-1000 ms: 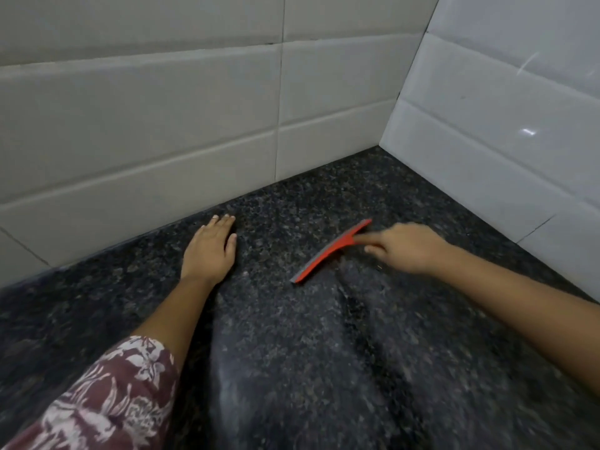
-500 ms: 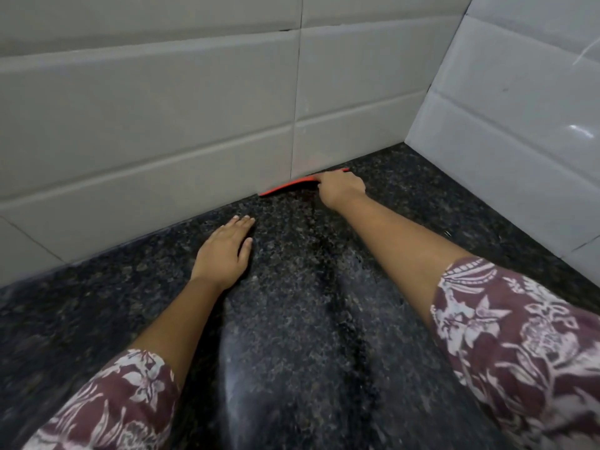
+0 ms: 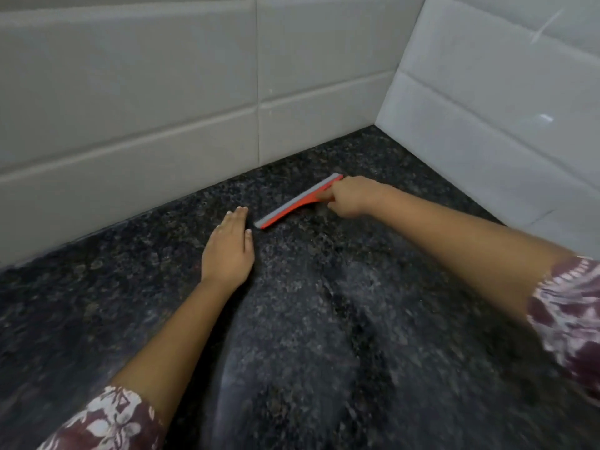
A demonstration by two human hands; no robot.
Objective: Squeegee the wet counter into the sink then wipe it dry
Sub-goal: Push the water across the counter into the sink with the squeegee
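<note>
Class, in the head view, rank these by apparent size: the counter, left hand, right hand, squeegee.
1. counter
2. left hand
3. right hand and squeegee: unsure; the squeegee is longer but thinner, the hand curled.

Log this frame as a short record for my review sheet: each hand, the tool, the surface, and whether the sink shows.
left hand: flat, palm down on the counter, holding nothing, close beside the squeegee's near end
right hand: grips the squeegee's handle
squeegee: red with a grey blade, set diagonally on the counter, short of the back wall
counter: dark speckled stone, streaky sheen toward the camera
walls: pale tiles, meeting in a corner
sink: not in view
</note>
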